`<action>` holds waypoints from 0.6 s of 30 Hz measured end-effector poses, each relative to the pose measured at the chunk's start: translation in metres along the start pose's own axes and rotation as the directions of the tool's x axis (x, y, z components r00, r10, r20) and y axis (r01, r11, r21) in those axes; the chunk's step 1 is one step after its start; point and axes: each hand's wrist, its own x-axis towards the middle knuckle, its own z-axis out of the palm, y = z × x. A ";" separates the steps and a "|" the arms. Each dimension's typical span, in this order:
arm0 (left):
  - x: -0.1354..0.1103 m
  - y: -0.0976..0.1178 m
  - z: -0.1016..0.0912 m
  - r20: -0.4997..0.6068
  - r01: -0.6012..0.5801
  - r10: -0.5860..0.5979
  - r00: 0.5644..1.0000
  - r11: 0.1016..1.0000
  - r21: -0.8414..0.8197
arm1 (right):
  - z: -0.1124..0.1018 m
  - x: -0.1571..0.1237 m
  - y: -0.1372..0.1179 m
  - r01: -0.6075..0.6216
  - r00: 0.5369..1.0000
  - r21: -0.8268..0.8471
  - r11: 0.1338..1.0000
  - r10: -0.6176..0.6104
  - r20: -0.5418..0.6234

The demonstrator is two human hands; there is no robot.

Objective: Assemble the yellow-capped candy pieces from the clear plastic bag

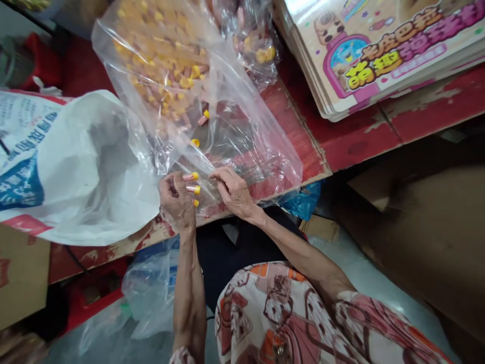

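Yellow-capped tubes (193, 189) are sitting where?

Three are poking out of the left hand (176, 199), its fingers curling closed around them; they're being held just over the clear plastic bag (250, 162), with more lying heaped inside.

And the right hand (235, 192)?

Its fingers are nearly closed, seemingly pinching the bag's edge; that's probably holding the mouth spread.

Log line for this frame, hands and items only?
left hand: holds pink tubes with yellow caps | right hand: on clear plastic bag
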 end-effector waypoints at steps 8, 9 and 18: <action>-0.004 0.012 -0.002 0.005 -0.091 0.092 0.996 0.993 -0.079 | -0.001 0.002 0.001 0.017 0.998 -0.001 1.000 -0.017 -0.062; -0.006 0.013 -0.002 -0.055 -0.102 0.097 0.994 0.989 -0.109 | -0.001 0.002 0.001 0.025 0.997 0.001 1.000 -0.025 -0.067; -0.009 0.001 0.003 0.068 -0.205 0.200 0.977 0.975 0.081 | -0.001 0.002 0.000 -0.017 0.998 -0.007 1.000 0.017 -0.065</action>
